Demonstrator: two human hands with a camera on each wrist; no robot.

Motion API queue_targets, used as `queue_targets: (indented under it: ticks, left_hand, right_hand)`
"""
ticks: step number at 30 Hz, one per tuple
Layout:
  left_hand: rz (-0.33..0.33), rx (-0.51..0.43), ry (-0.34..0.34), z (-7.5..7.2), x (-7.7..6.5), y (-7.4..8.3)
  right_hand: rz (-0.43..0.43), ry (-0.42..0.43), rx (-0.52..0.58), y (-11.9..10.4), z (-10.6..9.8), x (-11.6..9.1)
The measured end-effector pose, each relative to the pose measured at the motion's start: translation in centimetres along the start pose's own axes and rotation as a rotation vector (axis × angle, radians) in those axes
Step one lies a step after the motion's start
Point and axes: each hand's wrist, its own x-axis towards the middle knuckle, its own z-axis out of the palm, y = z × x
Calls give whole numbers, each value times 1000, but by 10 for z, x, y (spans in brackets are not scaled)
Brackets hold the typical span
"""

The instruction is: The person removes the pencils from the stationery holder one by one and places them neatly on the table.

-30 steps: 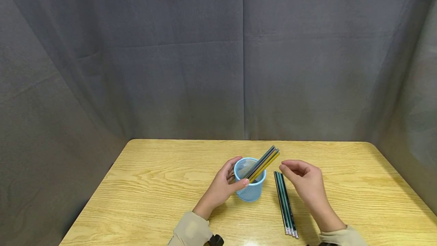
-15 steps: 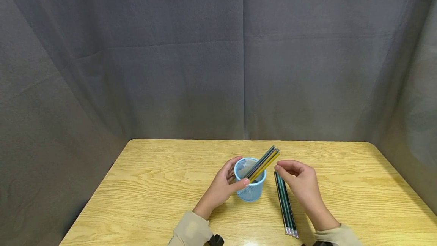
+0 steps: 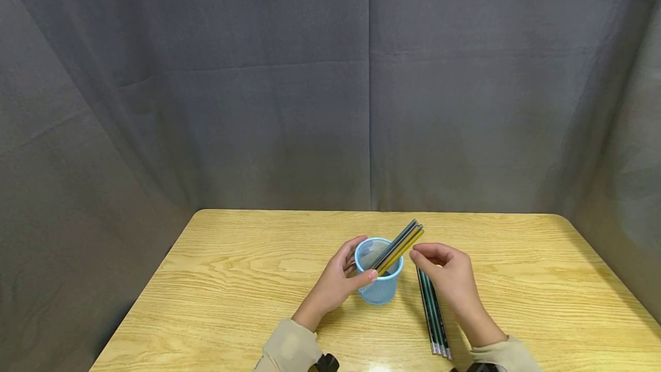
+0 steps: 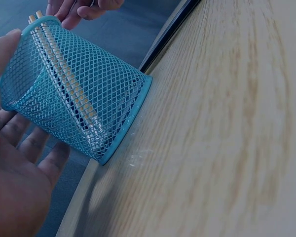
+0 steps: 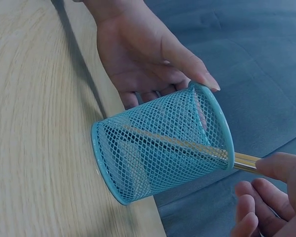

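Note:
My left hand (image 3: 334,286) holds a light blue mesh pencil cup (image 3: 378,291) at its near left side, thumb on the rim. Several pencils (image 3: 400,248), grey-blue and yellow, lean in the cup and stick out to the upper right. Right of the cup is my right hand (image 3: 454,273), fingers loosely bent. In the left wrist view the pencils' upper ends stand apart from its fingers; in the right wrist view the thumb overlaps them. Several dark green pencils (image 3: 434,317) lie side by side on the table, partly under my right hand.
The wooden table (image 3: 248,280) has its far edge behind the cup. Grey curtains (image 3: 258,102) hang behind it and at both sides. Bands with black devices sit at both sleeve cuffs.
My right hand has shifted left toward the cup and its pencils, now over the far ends of the dark green pencils. The left hand and the cup stay in place.

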Motion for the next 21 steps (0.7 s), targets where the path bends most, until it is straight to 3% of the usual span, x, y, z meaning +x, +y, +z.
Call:
queue_targets:
  ticks: [12, 21]
  left_hand:
    - [-13, 11, 6, 1, -1, 2]
    - [-8, -11, -4, 2, 0, 1]
  right_hand:
    - [5, -1, -19, 3, 6, 4]
    - [44, -12, 32, 4, 11, 3]
